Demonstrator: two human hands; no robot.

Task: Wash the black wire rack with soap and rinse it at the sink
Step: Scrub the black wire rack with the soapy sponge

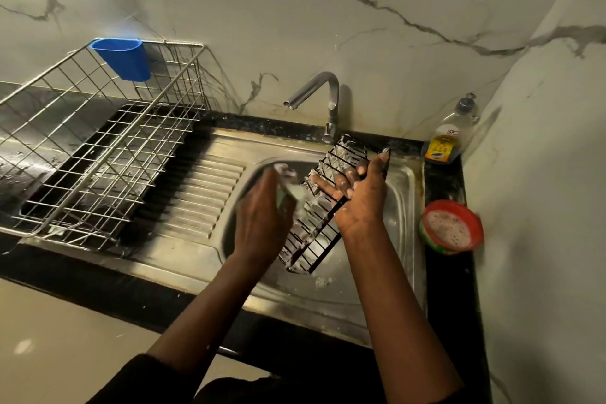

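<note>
The black wire rack [319, 233], streaked with white suds, hangs tilted over the steel sink basin [401, 193]. My right hand [360, 200] grips its right edge, fingers spread across the wires. My left hand [262, 220] is blurred against the rack's left side and is closed on a soapy scrub pad [292, 188]. The tap [314, 93] stands behind the rack, and I see no water running from it.
A steel wire dish basket [98, 154] with a blue cup [123, 57] hooked on it sits on the left drainboard. A dish soap bottle [447, 138] and a red tub of soap paste [451, 228] stand on the black counter at right.
</note>
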